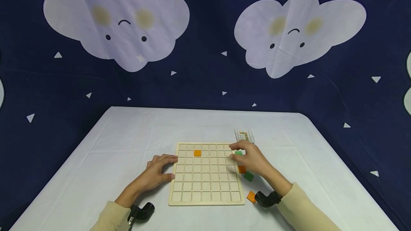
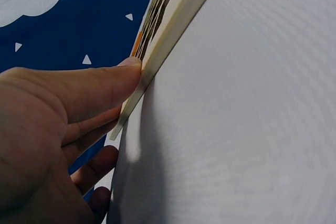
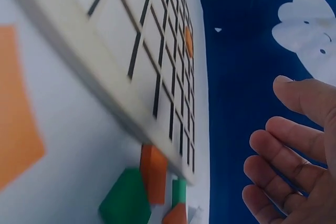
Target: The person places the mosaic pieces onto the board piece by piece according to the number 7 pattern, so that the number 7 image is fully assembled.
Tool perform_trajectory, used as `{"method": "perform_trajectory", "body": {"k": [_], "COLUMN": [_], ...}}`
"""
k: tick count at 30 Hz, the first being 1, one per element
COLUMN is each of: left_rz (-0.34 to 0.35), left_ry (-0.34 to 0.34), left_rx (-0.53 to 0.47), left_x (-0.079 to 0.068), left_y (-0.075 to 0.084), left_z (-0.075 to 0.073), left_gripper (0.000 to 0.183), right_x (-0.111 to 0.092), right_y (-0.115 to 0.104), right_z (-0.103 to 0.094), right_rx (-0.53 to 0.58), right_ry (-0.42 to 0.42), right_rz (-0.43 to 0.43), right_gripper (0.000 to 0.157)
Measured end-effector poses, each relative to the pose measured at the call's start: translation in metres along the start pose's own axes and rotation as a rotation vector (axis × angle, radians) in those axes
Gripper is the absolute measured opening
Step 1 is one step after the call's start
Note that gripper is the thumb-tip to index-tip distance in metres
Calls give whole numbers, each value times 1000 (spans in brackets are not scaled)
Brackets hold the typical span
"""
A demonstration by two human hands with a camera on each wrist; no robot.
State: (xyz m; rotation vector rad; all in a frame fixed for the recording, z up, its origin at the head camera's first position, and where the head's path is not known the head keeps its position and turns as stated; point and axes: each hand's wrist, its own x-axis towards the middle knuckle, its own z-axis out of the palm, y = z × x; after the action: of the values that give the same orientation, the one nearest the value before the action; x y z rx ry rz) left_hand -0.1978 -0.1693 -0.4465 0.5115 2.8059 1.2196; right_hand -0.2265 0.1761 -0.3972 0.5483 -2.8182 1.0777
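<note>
A pale wooden grid board (image 1: pixel 207 203) lies on the white table, with one orange tile (image 1: pixel 197 153) in its second row from the far side. My left hand (image 1: pixel 156 174) touches the board's left edge, thumb (image 2: pixel 118 85) against the rim and fingers spread. Over the far right side of the board is my right hand (image 1: pixel 248 158). Its fingers (image 3: pixel 268 145) are loosely spread, with nothing between them. Beside the right edge lie a green tile (image 1: pixel 238 152), partly covered by that hand, an orange tile (image 1: pixel 242 169) and another green tile (image 1: pixel 249 176).
A small printed grid card (image 1: pixel 244 135) with coloured squares lies beyond the board's far right corner. Another orange tile (image 1: pixel 251 197) rests near the right wrist camera (image 1: pixel 268 199). Behind the white table (image 1: pixel 96 174) hangs a dark blue cloth (image 1: pixel 205 63) with clouds.
</note>
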Motion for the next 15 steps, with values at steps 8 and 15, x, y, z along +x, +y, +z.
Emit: {"method": "perform_trajectory", "body": {"k": [8, 15], "left_rz": [2, 1], "left_ry": [-3, -4], "left_rx": [-4, 3], "left_x": [0, 0], "left_y": [0, 0], "left_z": [0, 1], "left_gripper": [49, 50], "right_x": [-11, -18], "right_y": [15, 27], "right_z": [-7, -13], "right_rx": [-25, -37], "right_ry": [9, 14], "right_rz": [39, 71], "right_gripper": [34, 34]}}
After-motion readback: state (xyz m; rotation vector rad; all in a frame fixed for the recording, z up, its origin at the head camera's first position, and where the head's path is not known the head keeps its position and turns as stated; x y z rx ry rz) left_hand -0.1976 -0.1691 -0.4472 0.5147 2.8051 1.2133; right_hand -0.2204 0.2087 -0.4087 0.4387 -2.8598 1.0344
